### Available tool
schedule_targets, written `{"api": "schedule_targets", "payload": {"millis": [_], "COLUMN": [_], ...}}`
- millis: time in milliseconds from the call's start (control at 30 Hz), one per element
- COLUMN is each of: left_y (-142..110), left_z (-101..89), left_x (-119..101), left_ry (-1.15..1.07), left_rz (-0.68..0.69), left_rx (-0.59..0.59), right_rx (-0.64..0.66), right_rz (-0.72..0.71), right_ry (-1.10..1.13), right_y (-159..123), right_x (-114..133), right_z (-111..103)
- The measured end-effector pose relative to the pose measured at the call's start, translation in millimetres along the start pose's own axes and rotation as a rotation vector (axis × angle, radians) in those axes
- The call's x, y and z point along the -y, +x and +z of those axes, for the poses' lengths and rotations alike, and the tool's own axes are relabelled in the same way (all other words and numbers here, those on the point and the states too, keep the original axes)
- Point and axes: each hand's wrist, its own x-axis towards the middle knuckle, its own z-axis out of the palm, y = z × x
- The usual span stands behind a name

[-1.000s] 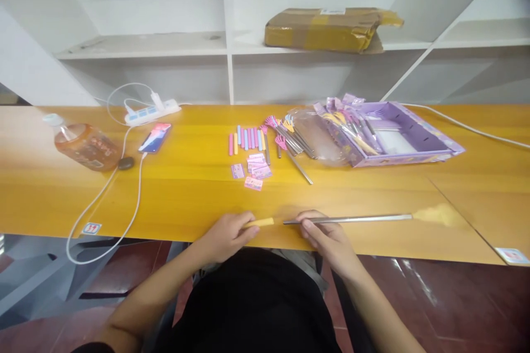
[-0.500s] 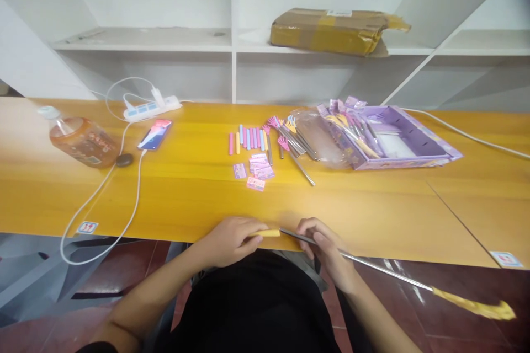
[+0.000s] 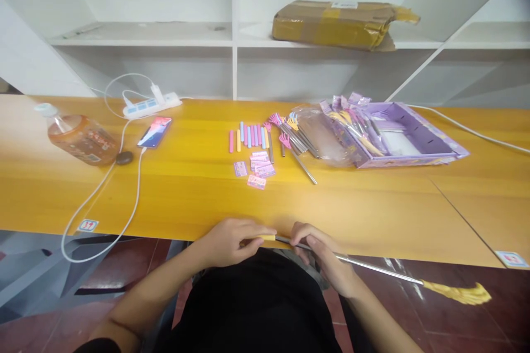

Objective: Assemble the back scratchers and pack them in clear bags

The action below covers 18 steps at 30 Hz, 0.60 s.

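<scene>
My left hand (image 3: 232, 241) is closed around a yellow handle (image 3: 267, 237), whose end shows past the fingers. Against that end sits the metal rod of a back scratcher (image 3: 379, 269), gripped by my right hand (image 3: 317, 248). The rod slants down to the right past the table edge, and its yellow claw end (image 3: 457, 291) hangs over the floor. Farther back on the table lie several pink, blue, purple and yellow handles (image 3: 252, 136) in a row. Beside them is a pile of back scratchers (image 3: 295, 135) with metal rods. Small printed cards (image 3: 261, 166) lie in front of the handles.
A purple display box (image 3: 414, 160) holding wrapped back scratchers stands at the right, with clear plastic wrap (image 3: 327, 143) against it. On the left are a drink bottle (image 3: 83, 138), a phone (image 3: 155, 132) on a cable and a power strip (image 3: 153, 106). A taped carton (image 3: 331, 25) rests on the shelf.
The handle and the rod have come together; a gap showed between them before. My right hand has moved slightly left with the rod, and the yellow claw end has shifted left and up.
</scene>
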Motion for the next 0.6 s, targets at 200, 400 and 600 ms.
{"api": "schedule_targets", "payload": {"millis": [200, 400, 600], "left_y": [0.6, -0.3, 0.0], "left_z": [-4.6, -2.2, -1.8], "left_x": [-3.0, -1.1, -2.5], "left_ry": [-0.030, -0.005, 0.005], "left_rz": [0.062, 0.072, 0.111], "left_rx": [0.014, 0.004, -0.032], "right_rx": [0.074, 0.063, 0.063], "right_rz": [-0.002, -0.007, -0.002], "right_ry": [0.068, 0.059, 0.088], "right_y": [1.1, 1.3, 2.5], "right_x": [9.5, 4.0, 6.2], "right_z": [5.7, 9.9, 17.1]}}
